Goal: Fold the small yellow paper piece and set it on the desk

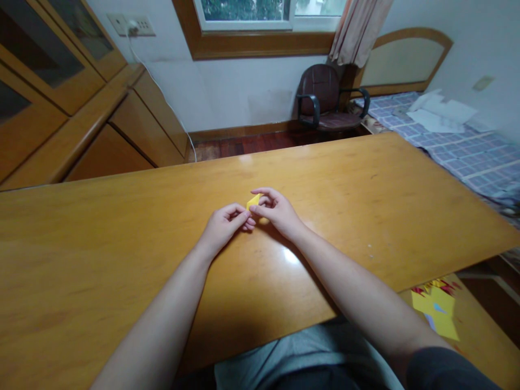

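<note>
A small bright yellow, pointed piece of folded paper (253, 202) is between the person's two bare hands, just over the broad, glossy, honey-brown wooden table (122, 260). The left hand (228, 223) pinches its lower left corner between thumb and fingers; the right hand (280, 212) has its thumb on the near right side, with the index finger arched toward the upper edge and other fingers tucked behind, so it seems to pinch that side too, though the exact contact behind the paper is hidden. The piece should weigh almost nothing, so grip strength matters far less than placement. It probably feels thin and springy on single layers, stiffer where folds stack up, and dry enough not to slip from bare fingertips. Its likely weakness is creasing: a hard squeeze across a flat face could leave an unwanted line, and the sharp tips could bend or blunt. The safest hold is probably a light pinch at the thicker folded edges, one hand steadying a corner, the other pressing along a crease with the thumb.
</note>
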Demonstrator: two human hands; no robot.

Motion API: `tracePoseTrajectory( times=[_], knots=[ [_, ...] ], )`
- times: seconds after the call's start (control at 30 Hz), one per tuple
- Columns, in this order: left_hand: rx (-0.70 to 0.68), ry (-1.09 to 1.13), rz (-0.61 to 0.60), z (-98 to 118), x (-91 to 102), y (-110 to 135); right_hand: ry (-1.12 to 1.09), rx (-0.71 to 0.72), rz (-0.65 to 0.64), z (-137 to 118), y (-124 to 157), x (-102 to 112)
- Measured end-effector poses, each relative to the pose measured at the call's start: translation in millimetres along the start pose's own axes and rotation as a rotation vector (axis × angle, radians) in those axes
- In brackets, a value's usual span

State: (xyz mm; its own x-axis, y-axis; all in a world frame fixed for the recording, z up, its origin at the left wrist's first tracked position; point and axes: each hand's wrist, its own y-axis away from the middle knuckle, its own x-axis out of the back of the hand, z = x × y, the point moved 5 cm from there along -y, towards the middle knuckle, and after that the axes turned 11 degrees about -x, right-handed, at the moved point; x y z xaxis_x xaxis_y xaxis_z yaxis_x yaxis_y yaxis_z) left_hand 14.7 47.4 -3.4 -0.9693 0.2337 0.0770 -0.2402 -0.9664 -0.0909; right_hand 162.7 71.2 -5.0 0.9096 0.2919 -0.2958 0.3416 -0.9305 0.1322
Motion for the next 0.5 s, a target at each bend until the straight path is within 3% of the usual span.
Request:
tracePoseTrajectory(
  times=[0.5],
  knots=[
    [0.007,-0.017,-0.074,-2.1,-3.3,1.7,0.014,-0.034,-0.013,-2.9,2.5,-2.6]
  ],
)
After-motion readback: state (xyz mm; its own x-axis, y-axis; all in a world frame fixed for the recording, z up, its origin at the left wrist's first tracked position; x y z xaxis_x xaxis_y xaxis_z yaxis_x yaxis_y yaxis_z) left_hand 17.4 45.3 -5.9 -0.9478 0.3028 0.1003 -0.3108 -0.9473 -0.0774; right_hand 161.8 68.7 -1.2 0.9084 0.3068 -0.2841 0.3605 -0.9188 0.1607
